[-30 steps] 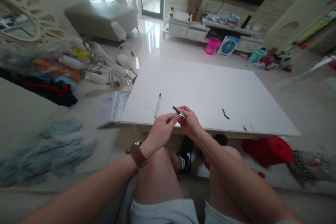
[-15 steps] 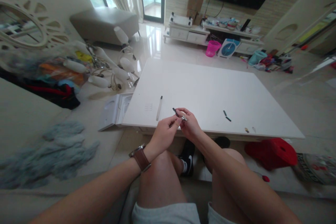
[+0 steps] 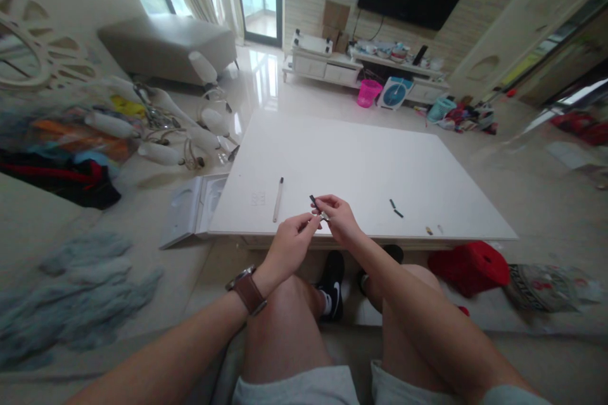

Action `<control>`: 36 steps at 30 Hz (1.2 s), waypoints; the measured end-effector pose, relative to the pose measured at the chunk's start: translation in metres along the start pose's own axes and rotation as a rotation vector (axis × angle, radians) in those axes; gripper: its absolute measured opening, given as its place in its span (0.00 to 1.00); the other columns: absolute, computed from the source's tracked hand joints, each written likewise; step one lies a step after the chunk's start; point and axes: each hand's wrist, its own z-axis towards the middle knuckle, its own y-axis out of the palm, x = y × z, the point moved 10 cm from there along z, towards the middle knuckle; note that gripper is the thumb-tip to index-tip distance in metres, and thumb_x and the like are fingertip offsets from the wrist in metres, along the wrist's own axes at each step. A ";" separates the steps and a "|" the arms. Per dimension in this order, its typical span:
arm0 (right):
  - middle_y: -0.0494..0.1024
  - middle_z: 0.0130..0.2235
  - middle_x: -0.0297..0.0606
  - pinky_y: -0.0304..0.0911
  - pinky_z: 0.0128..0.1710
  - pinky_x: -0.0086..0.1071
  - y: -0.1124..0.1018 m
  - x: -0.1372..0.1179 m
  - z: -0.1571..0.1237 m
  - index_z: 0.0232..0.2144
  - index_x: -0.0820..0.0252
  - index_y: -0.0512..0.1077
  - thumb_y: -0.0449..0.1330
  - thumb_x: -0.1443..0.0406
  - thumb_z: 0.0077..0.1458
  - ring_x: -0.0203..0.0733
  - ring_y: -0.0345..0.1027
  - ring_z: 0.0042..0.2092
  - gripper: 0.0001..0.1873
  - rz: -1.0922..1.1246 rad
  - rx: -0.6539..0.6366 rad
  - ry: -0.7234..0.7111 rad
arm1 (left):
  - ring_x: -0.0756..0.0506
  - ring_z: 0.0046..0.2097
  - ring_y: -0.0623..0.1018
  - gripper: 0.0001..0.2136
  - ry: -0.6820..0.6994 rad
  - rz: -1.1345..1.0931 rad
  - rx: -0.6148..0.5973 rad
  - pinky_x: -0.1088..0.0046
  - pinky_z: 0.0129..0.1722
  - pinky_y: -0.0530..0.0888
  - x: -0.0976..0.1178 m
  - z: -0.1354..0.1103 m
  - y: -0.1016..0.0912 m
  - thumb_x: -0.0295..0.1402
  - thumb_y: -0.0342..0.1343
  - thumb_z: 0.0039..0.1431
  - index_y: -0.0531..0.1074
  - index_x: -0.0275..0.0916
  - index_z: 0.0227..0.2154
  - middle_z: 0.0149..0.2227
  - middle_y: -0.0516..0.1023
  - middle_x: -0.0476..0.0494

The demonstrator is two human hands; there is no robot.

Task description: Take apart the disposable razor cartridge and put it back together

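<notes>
White table (image 3: pixel 361 158) with pale stick (image 3: pixel 278 199), black bits (image 3: pixel 395 208)

Small dark piece (image 3: pixel 313 202), half hidden by fingertips (image 3: pixel 331 205), too tiny for identification.

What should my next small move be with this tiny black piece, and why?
Probably rest both wrists on the table, at its near edge, for steadiness: the small black piece is pinched between left hand and right hand fingertips, unsupported above it.

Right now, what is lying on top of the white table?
A pale stick, two small dark pieces and two tiny bits near the front edge. The left hand and right hand, pinching a small dark part, hide the strip beneath them.
</notes>
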 end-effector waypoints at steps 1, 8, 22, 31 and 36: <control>0.81 0.31 0.41 0.67 0.29 0.33 -0.011 -0.004 0.003 0.30 0.61 0.76 0.76 0.53 0.35 0.41 0.74 0.30 0.23 -0.039 0.033 -0.034 | 0.49 0.28 0.66 0.19 0.000 0.010 -0.001 0.72 0.30 0.60 0.000 0.000 0.000 0.46 0.48 0.65 0.75 0.37 0.29 0.22 0.67 0.52; 0.80 0.30 0.37 0.72 0.38 0.34 -0.122 -0.077 0.017 0.30 0.61 0.75 0.76 0.60 0.33 0.40 0.77 0.32 0.21 -0.166 0.319 -0.231 | 0.49 0.27 0.66 0.21 0.026 0.030 -0.005 0.72 0.30 0.60 0.002 -0.001 0.002 0.47 0.47 0.65 0.75 0.37 0.29 0.21 0.66 0.52; 0.80 0.28 0.48 0.66 0.36 0.38 -0.318 -0.095 0.016 0.26 0.66 0.78 0.66 0.68 0.41 0.46 0.72 0.32 0.06 -1.140 0.627 -0.074 | 0.49 0.29 0.68 0.20 0.079 0.083 -0.001 0.72 0.30 0.59 0.007 -0.001 0.001 0.44 0.47 0.66 0.78 0.37 0.29 0.24 0.73 0.50; 0.82 0.35 0.50 0.61 0.40 0.36 -0.300 -0.057 0.047 0.30 0.63 0.79 0.60 0.67 0.50 0.46 0.71 0.37 0.07 -1.527 0.476 -0.074 | 0.49 0.30 0.68 0.19 0.072 0.092 -0.023 0.72 0.30 0.59 0.007 -0.003 0.004 0.44 0.47 0.66 0.77 0.38 0.29 0.25 0.72 0.50; 0.81 0.35 0.49 0.60 0.38 0.35 -0.292 -0.046 0.057 0.30 0.63 0.79 0.58 0.69 0.49 0.47 0.71 0.37 0.09 -1.636 0.439 -0.039 | 0.49 0.29 0.67 0.19 0.068 0.101 -0.032 0.72 0.30 0.59 0.006 -0.003 0.005 0.43 0.46 0.66 0.75 0.38 0.27 0.24 0.70 0.50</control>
